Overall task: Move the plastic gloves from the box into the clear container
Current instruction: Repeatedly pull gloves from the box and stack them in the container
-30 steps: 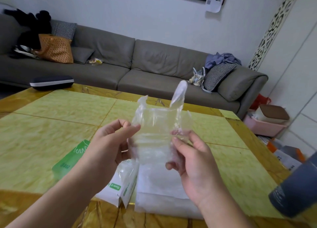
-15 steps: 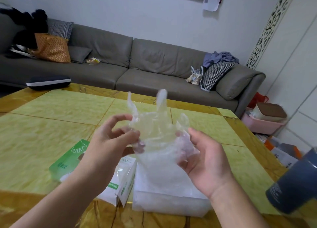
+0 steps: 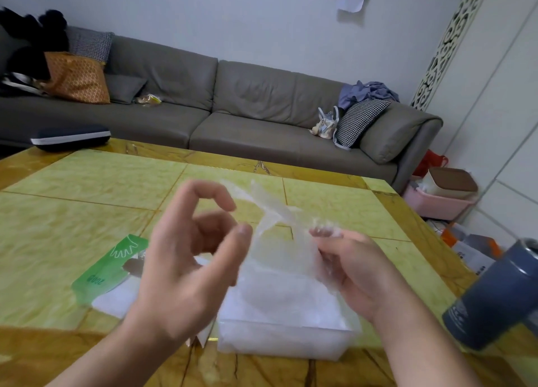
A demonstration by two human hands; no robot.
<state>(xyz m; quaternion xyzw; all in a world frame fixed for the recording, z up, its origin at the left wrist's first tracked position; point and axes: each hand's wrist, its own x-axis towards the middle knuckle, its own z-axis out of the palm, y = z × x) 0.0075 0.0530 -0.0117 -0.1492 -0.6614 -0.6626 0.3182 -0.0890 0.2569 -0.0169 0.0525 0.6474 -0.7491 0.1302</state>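
Note:
A thin clear plastic glove [image 3: 276, 235] hangs crumpled above the clear container [image 3: 279, 346], which stands near the table's front edge and holds several more gloves. My right hand [image 3: 355, 267] grips the glove by its right side, fingers curled round the film. My left hand [image 3: 186, 258] hovers just left of the glove, blurred, thumb and fingers loosely curved and holding nothing. The green and white glove box [image 3: 107, 270] lies on the table behind my left hand, partly hidden by it.
A dark blue tumbler [image 3: 495, 296] stands at the table's right edge. The yellow-green tiled table [image 3: 72, 212] stretches to the left and back. A grey sofa with cushions and bags runs behind it. A pink bin sits on the floor at right.
My left hand has let go of the glove and drawn slightly left. The glove has dropped lower and collapsed toward my right hand, closer to the container.

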